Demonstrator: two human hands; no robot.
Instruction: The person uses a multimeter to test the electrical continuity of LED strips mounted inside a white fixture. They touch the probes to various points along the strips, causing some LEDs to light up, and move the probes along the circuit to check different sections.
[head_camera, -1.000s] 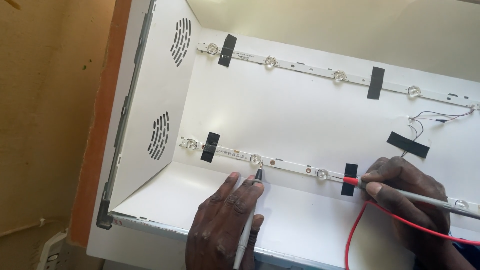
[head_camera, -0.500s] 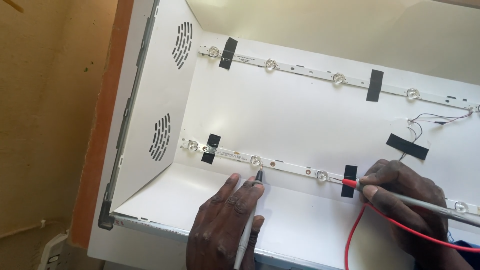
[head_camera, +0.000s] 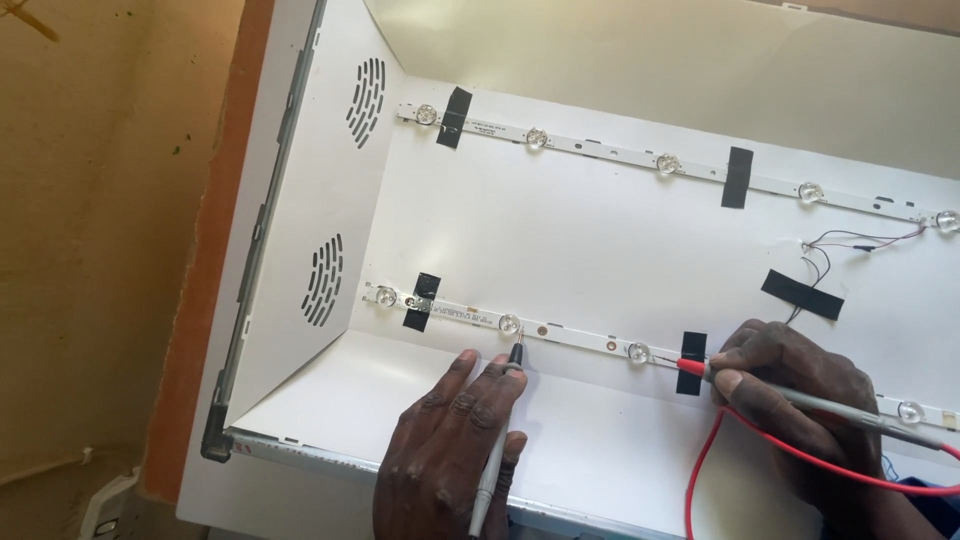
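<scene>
Our left hand (head_camera: 450, 450) pinches the black probe (head_camera: 497, 440) on the lower strip (head_camera: 570, 335); right hand (head_camera: 800, 400) clamps the red probe (head_camera: 700, 370) at the tape (head_camera: 690, 362); either tip could slip, losing contact.

I counted two light strips (head_camera: 560, 335), nine round lenses (head_camera: 510, 324), five pieces of black tape (head_camera: 802, 295), two probes (head_camera: 497, 440), two vent grilles (head_camera: 324, 281), two hands (head_camera: 445, 450)
</scene>
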